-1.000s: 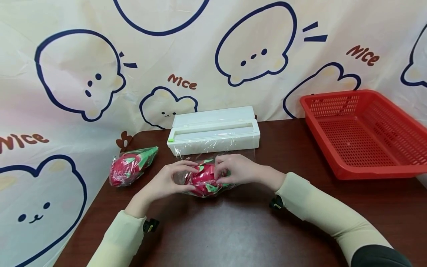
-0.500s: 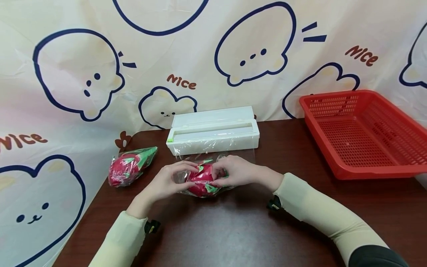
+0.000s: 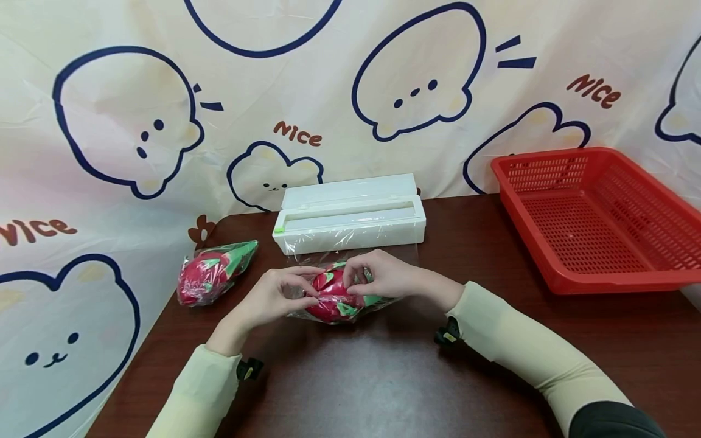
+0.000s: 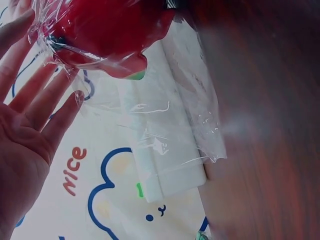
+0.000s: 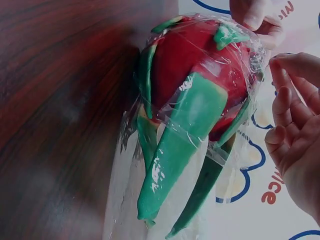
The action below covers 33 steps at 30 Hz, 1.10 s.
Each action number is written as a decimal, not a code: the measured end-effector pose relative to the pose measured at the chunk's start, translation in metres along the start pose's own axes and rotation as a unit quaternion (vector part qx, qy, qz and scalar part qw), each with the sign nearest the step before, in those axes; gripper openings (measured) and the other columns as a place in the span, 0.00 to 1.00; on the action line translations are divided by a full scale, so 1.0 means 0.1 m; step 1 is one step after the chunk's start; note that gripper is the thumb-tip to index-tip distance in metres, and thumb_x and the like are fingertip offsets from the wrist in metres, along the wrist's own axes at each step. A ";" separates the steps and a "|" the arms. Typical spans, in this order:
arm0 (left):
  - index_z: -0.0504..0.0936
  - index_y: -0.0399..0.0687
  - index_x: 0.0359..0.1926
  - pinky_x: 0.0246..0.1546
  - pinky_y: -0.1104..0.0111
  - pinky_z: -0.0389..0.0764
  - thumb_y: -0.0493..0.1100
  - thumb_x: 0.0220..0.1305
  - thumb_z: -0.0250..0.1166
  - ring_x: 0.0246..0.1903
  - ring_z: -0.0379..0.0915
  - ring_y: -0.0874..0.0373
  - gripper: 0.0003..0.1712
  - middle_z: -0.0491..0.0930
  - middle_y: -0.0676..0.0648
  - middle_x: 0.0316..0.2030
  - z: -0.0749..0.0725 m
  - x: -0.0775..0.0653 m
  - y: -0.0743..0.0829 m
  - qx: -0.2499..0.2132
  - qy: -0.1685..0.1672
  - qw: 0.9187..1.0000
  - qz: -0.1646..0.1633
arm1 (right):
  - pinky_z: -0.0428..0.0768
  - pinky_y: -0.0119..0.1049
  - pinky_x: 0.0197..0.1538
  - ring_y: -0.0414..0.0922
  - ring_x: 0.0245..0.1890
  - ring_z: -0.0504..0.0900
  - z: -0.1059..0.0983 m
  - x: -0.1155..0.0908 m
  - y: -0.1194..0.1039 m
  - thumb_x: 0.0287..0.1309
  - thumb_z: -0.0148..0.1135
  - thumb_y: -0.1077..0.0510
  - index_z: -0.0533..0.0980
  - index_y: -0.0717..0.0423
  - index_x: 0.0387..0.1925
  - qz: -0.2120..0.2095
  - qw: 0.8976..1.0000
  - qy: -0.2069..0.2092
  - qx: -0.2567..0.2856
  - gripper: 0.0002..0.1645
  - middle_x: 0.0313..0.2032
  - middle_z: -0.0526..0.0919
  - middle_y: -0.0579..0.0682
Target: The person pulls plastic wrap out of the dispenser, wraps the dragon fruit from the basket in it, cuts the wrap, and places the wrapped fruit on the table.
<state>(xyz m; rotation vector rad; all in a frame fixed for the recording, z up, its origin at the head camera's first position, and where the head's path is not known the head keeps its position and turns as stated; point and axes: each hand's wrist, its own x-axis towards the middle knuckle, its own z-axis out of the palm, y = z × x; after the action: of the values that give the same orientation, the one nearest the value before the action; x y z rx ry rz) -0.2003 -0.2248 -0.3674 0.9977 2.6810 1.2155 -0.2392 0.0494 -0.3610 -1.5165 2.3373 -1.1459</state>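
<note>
A red dragon fruit with green scales (image 3: 330,308) lies on the table in the middle of the head view, loosely covered by clear plastic wrap (image 4: 165,112). At its left side my left hand (image 3: 267,298) pinches the wrap between thumb and forefinger, the other fingers spread in the left wrist view. My right hand (image 3: 386,275) is above the fruit's right part, thumb and forefinger tips pressed together on the wrap. The right wrist view shows long green scales (image 5: 185,135) under the film. Behind the fruit stands a white plastic wrap box (image 3: 350,234), lid up, film trailing from its front.
A second dragon fruit (image 3: 207,277), wrapped in film, rests at the table's left edge. To the right sits a red perforated basket (image 3: 547,255). A patterned cloth (image 3: 339,91) hangs behind the brown table (image 3: 350,377).
My right hand has shifted slightly left and up, its fingertips lifting a little over the fruit. The left thumb and forefinger have closed together at the wrap.
</note>
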 end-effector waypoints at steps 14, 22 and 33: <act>0.86 0.48 0.33 0.43 0.61 0.81 0.40 0.63 0.67 0.48 0.80 0.55 0.02 0.84 0.47 0.46 -0.07 0.05 0.01 -0.042 -0.010 0.998 -0.041 | 0.71 0.30 0.33 0.38 0.29 0.71 0.07 0.00 0.06 0.59 0.67 0.57 0.79 0.47 0.27 -0.036 0.996 -0.014 -0.083 0.06 0.25 0.71 0.37; 0.86 0.56 0.37 0.46 0.51 0.79 0.46 0.51 0.77 0.50 0.78 0.57 0.11 0.82 0.53 0.50 -0.02 0.02 -0.01 -0.060 -0.004 0.997 -0.046 | 0.74 0.28 0.32 0.33 0.27 0.73 0.09 0.03 0.12 0.56 0.71 0.59 0.79 0.49 0.28 -0.042 0.997 0.019 -0.058 0.07 0.26 0.73 0.37; 0.87 0.56 0.36 0.49 0.50 0.77 0.44 0.52 0.76 0.52 0.77 0.56 0.09 0.82 0.53 0.51 -0.01 0.03 0.00 -0.043 -0.004 0.998 -0.049 | 0.78 0.30 0.36 0.34 0.30 0.76 0.01 0.00 0.15 0.56 0.70 0.59 0.81 0.52 0.30 -0.020 0.996 0.070 -0.045 0.04 0.29 0.78 0.38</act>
<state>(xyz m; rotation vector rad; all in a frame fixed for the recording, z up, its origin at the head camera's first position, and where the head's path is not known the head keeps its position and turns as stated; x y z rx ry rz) -0.2026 -0.2240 -0.3659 0.8487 2.6124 1.2931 -0.2499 0.0519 -0.3719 -1.5651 2.4919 -1.2098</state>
